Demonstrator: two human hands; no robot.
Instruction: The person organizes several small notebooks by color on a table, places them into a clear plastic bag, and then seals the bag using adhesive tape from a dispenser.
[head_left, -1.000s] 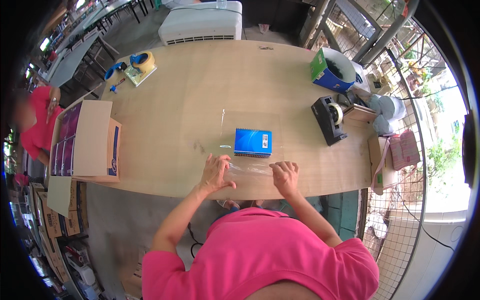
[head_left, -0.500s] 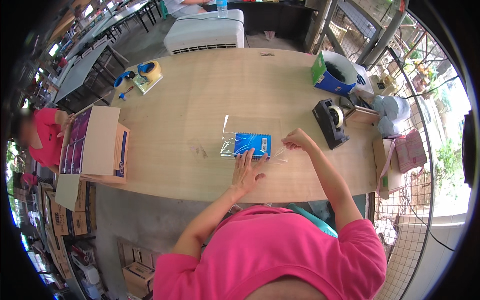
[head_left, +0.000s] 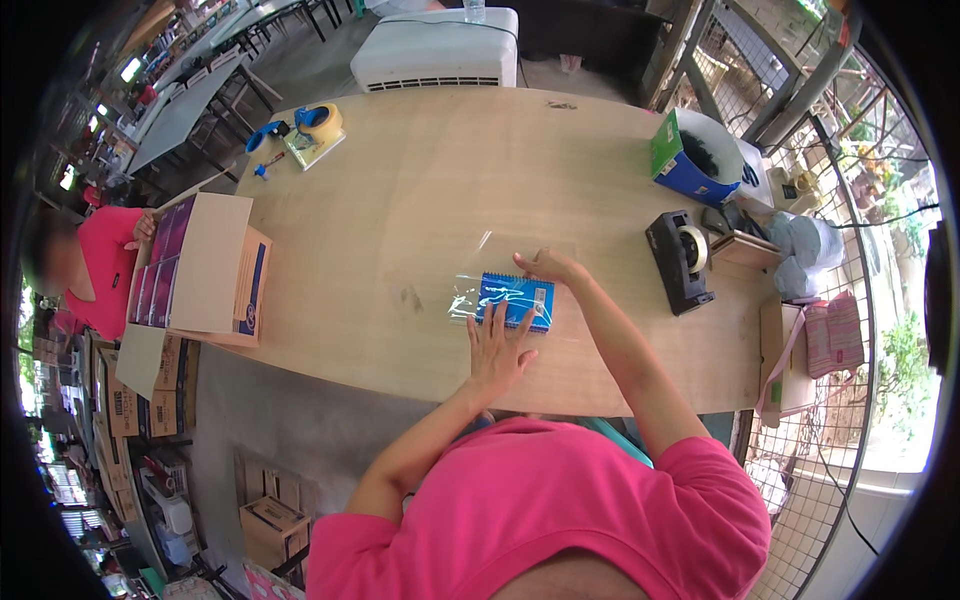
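Note:
A small blue spiral notebook lies on the table in front of me, with clear plastic film over it and reaching past its left side. My left hand rests palm down at the notebook's near edge, its fingers spread on the covered notebook. Just beyond the far right edge of the notebook, my right hand touches the film area with fingers pointing left. Its leading fingertips look apart, and I see nothing gripped between them.
A black tape dispenser stands to the right, with a blue-green box behind it. Tape rolls sit at the far left. An open carton of purple packs stands at the left edge, where another person has a hand on it.
My right hand has left the film's right side and moved to the notebook's far edge. Film glare now crosses the notebook's cover. My left hand stays pressed on the notebook.

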